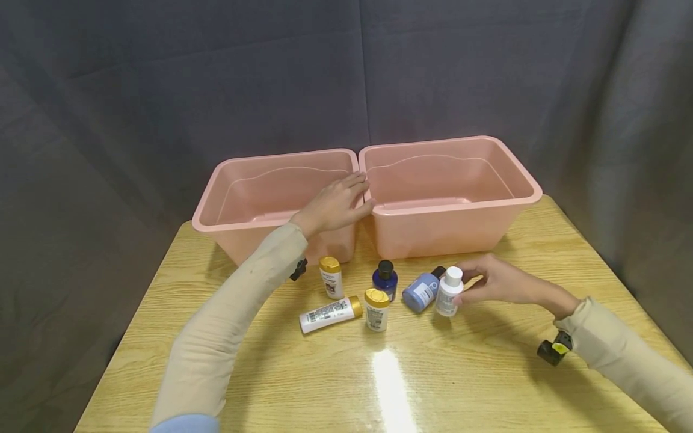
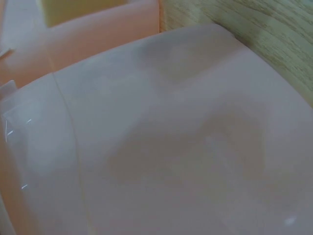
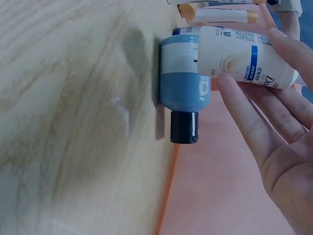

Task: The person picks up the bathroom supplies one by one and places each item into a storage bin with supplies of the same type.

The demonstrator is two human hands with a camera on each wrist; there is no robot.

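My right hand [image 1: 467, 285] pinches a small white bottle [image 1: 449, 292] with a white cap, upright at the table's middle; in the right wrist view my fingers [image 3: 244, 117] lie along the white bottle [image 3: 242, 56]. Just to its left a light blue bottle [image 1: 421, 292] with a black cap lies on its side, also seen as the blue bottle [image 3: 185, 81]. My left hand [image 1: 359, 193] rests with fairly straight fingers on the right rim of the left pink bin [image 1: 216, 201], where it meets the right pink bin [image 1: 520, 180]. The left wrist view shows only the pink bin wall [image 2: 161, 147].
A dark blue bottle [image 1: 385, 279] and two gold-capped white bottles [image 1: 331, 276] [image 1: 376, 310] stand in front of the bins; a third gold-capped one [image 1: 330, 314] lies flat. The wooden table [image 1: 487, 373] stretches toward me, and grey curtains close the back.
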